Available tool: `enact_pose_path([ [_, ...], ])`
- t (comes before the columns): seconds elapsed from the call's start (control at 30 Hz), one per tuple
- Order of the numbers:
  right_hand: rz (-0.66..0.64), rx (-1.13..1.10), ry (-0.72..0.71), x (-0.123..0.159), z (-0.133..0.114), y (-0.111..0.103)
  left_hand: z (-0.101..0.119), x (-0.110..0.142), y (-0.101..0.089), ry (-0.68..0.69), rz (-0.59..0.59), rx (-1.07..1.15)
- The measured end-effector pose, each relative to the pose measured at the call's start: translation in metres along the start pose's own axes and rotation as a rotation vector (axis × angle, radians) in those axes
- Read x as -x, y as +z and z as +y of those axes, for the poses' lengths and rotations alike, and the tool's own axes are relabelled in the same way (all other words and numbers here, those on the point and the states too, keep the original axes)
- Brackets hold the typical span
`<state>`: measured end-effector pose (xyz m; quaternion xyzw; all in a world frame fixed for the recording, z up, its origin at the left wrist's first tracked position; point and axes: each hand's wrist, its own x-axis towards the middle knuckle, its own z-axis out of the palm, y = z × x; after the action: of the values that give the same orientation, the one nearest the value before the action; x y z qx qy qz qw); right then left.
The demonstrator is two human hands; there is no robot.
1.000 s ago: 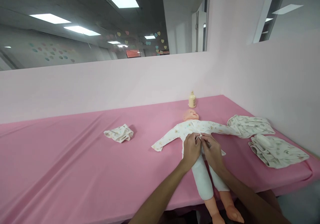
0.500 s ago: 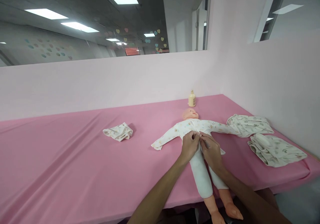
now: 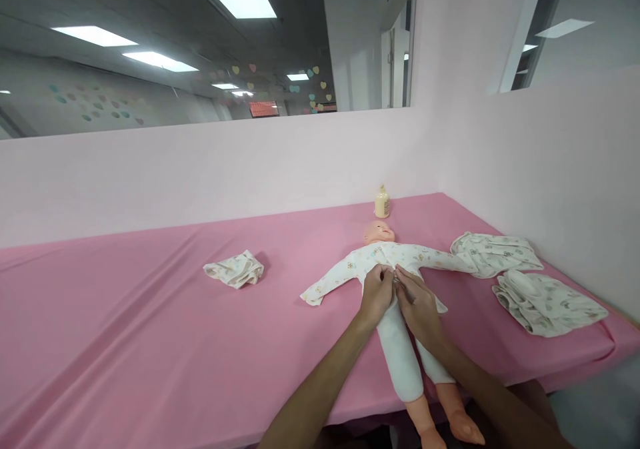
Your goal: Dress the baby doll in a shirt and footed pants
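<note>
A baby doll point(image 3: 379, 232) lies on its back on a pink-covered table, its feet past the front edge. It wears a white printed long-sleeved top point(image 3: 373, 255) with the arms spread, and plain white trousers point(image 3: 399, 352). Over the doll's belly, my left hand point(image 3: 377, 297) has thumb and forefinger pinched on the top's front. My right hand point(image 3: 419, 307) meets it from the other side, its fingertips also closed on the top's front. The fingers hide the exact spot of cloth they grip.
A crumpled printed cloth point(image 3: 235, 269) lies to the left on the pink tablecloth point(image 3: 150, 329). Behind the doll's head stands a cream pump bottle point(image 3: 382, 203). At the right, a printed cloth point(image 3: 500, 254) and a folded printed cloth point(image 3: 560, 305) lie beside the wall.
Both hands stay at the top's front; the right hand's fingers have straightened slightly against the left fingertips. The view has tilted up a little. The doll has not visibly moved on the table.
</note>
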<state>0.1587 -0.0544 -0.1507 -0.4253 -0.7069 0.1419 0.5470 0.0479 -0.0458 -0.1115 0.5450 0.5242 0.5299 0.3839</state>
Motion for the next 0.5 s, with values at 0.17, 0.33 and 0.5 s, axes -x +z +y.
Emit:
enact_pose_path([
  [0.17, -0.029, -0.043, -0.012, -0.0004, -0.0035, -0.0012, 0.0052, -0.0016, -0.0044, -0.05, -0.076, 0.05],
  [0.33, -0.072, -0.061, 0.021, 0.0018, -0.0045, -0.0005, 0.0076, -0.0022, -0.0053, -0.086, -0.084, 0.122],
  [0.5, -0.138, -0.06, 0.084, 0.0041, -0.0016, 0.0, 0.0057, -0.0022, -0.006, -0.105, -0.068, 0.154],
])
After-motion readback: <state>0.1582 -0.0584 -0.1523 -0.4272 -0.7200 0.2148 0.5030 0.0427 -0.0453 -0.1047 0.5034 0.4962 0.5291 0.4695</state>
